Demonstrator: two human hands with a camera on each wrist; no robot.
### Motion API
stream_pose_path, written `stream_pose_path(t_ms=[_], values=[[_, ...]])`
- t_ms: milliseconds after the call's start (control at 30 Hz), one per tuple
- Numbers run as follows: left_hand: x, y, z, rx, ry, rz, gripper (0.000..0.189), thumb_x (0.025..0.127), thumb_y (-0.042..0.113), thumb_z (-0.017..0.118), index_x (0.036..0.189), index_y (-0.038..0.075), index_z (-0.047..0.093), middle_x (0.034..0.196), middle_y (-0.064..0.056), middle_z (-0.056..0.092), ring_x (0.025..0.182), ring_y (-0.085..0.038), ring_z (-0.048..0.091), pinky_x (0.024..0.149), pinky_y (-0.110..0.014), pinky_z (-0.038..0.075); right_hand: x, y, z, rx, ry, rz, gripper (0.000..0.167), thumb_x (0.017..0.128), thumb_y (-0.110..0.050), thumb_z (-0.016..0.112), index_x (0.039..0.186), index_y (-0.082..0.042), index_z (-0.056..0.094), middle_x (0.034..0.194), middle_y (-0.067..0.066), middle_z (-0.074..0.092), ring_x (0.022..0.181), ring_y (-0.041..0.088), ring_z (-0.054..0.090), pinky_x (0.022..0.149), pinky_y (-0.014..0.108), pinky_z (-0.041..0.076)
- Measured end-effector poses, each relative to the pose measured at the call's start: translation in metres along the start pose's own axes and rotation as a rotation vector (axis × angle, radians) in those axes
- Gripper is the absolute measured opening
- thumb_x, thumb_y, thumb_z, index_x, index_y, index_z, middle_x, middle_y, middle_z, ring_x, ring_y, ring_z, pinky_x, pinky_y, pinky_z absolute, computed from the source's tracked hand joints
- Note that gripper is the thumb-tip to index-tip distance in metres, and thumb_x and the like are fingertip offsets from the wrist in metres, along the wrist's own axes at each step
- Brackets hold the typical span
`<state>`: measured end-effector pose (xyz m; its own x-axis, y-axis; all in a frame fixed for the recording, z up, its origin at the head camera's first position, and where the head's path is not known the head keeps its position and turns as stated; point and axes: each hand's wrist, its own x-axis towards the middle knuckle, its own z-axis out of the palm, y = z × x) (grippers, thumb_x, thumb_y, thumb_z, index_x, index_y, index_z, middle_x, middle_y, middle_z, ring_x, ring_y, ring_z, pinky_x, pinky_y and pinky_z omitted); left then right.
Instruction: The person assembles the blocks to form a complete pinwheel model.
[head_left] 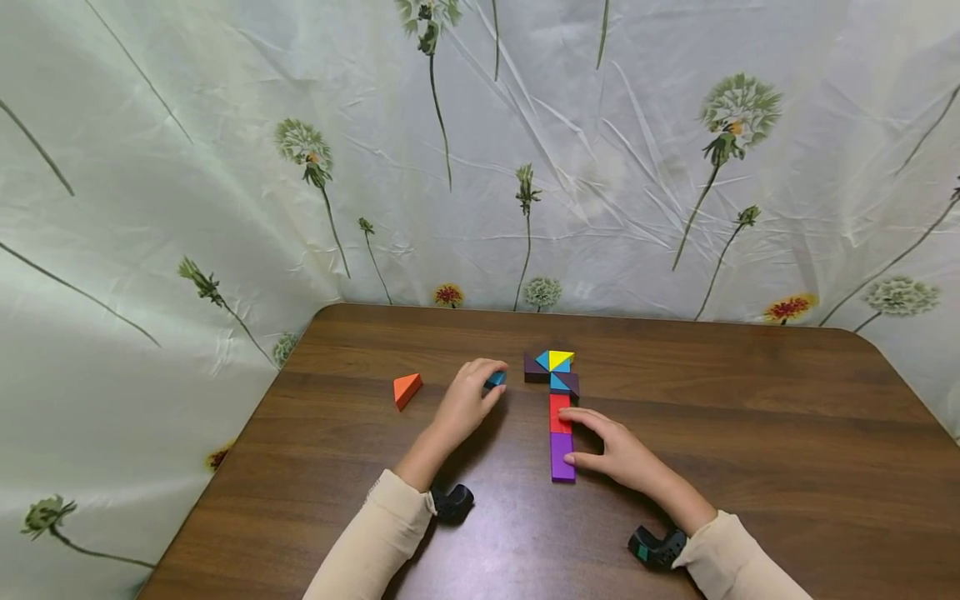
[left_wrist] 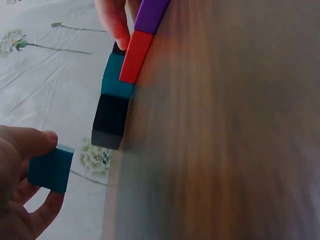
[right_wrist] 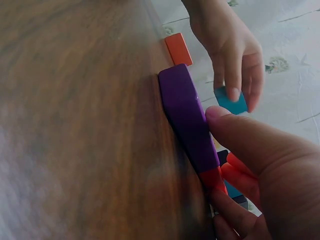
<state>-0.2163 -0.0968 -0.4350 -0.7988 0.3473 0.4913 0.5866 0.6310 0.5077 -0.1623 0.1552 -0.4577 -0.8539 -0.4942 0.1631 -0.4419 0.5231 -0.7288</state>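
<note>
My left hand (head_left: pixel 467 398) pinches a blue block (left_wrist: pixel 51 169) between thumb and fingers, left of a row of coloured blocks on the table. On that row rests my right hand (head_left: pixel 618 450), its thumb at the purple block (head_left: pixel 562 458) and its fingertips at the red block (head_left: pixel 559 412). Above the red one, blue and dark triangular blocks meet, with a yellow triangle (head_left: pixel 559 358) at the top and a dark block (head_left: pixel 534 368) jutting left. The right wrist view shows the right thumb against the purple block's side.
An orange triangular block (head_left: pixel 406 390) lies alone to the left of my left hand. The brown wooden table (head_left: pixel 750 433) ends at a pale curtain (head_left: pixel 637 167) printed with dandelions. Black cameras (head_left: pixel 453 504) sit on both wrists.
</note>
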Motion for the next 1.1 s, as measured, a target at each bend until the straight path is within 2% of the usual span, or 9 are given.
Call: stream_pose_path(t_ms=[300,533,733,900,1100], values=[[0.008,0.006,0.019,-0.062,-0.059,-0.006,0.025,0.079,0.006,0.068,0.103,0.006,0.063,0.101,-0.006,0.061,0.091,-0.021,0.052,0.080,-0.032,0.044,0.000,0.001,0.001,-0.001,0.002,-0.017,0.056,0.078,-0.034,0.069,0.125,-0.010,0.051,0.127,0.008,0.048,0.119,0.028,0.041,0.096,0.048,0.032],[0.009,0.005,0.030,-0.103,-0.141,-0.062,0.025,0.081,0.010,0.067,0.105,0.006,0.062,0.103,-0.005,0.062,0.094,-0.021,0.053,0.084,-0.032,0.042,-0.001,0.000,0.002,0.004,0.011,-0.030,0.056,0.078,-0.033,0.070,0.125,-0.010,0.052,0.127,0.009,0.049,0.119,0.029,0.041,0.095,0.048,0.033],[0.006,0.000,0.035,-0.127,-0.175,-0.106,0.027,0.080,0.009,0.068,0.106,0.006,0.062,0.103,-0.005,0.062,0.098,-0.020,0.053,0.086,-0.033,0.041,-0.001,0.000,0.002,0.005,0.008,-0.031,0.055,0.078,-0.032,0.069,0.125,-0.010,0.051,0.127,0.009,0.049,0.119,0.029,0.041,0.095,0.049,0.033],[0.002,-0.003,0.036,-0.147,-0.155,-0.136,0.032,0.077,0.013,0.071,0.107,0.005,0.060,0.103,-0.006,0.060,0.096,-0.019,0.054,0.084,-0.031,0.043,0.000,0.000,0.003,0.007,0.006,-0.024,0.055,0.078,-0.032,0.070,0.125,-0.010,0.051,0.127,0.009,0.049,0.119,0.028,0.041,0.095,0.048,0.033],[-0.004,-0.006,0.035,-0.135,-0.073,-0.177,0.036,0.073,0.016,0.076,0.102,0.003,0.060,0.096,-0.007,0.057,0.085,-0.019,0.054,0.076,-0.028,0.046,0.000,0.000,0.002,-0.001,0.006,-0.029,0.055,0.078,-0.031,0.070,0.125,-0.010,0.051,0.127,0.009,0.049,0.119,0.028,0.041,0.095,0.048,0.033]])
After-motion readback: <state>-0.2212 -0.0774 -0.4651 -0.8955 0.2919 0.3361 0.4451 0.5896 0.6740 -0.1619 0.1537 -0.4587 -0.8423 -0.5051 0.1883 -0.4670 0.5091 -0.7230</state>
